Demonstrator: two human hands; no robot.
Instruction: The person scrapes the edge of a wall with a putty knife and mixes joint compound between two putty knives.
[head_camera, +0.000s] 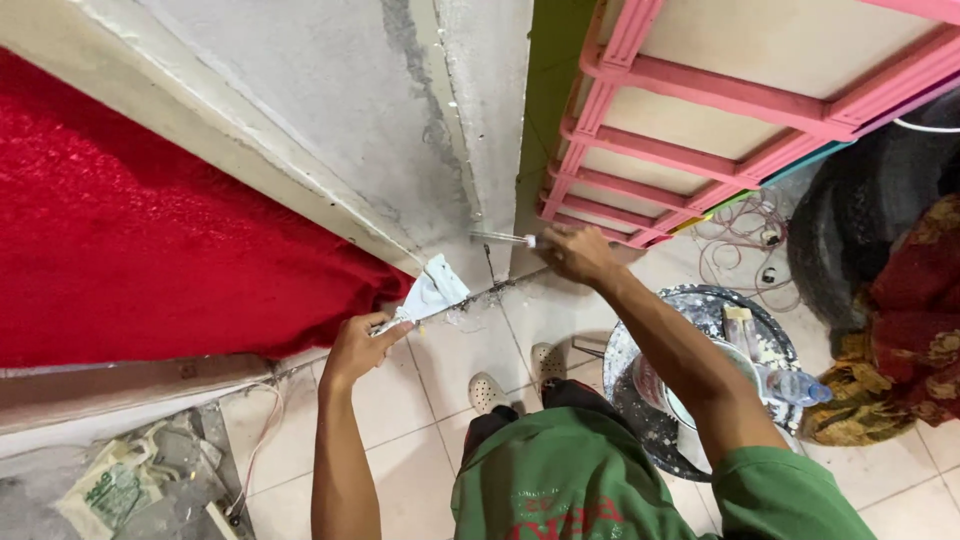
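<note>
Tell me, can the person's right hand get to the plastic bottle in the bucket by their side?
Probably yes. The right hand is up at the wall holding a putty knife, and the plastic bottle lies on top of the bucket, uncovered, beside that same arm.

Wide scraper (432, 292): pale blade smeared with white filler, tilted, its edge at the foot of the grey wall, handle gripped in the left hand.
Narrow putty knife (500, 238): thin blade lying flat against the wall, held by the right hand.

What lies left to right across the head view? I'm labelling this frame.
Red carpet → left hand with trowel → right hand → pink rack → bucket → bottle → patterned cloth.
</note>
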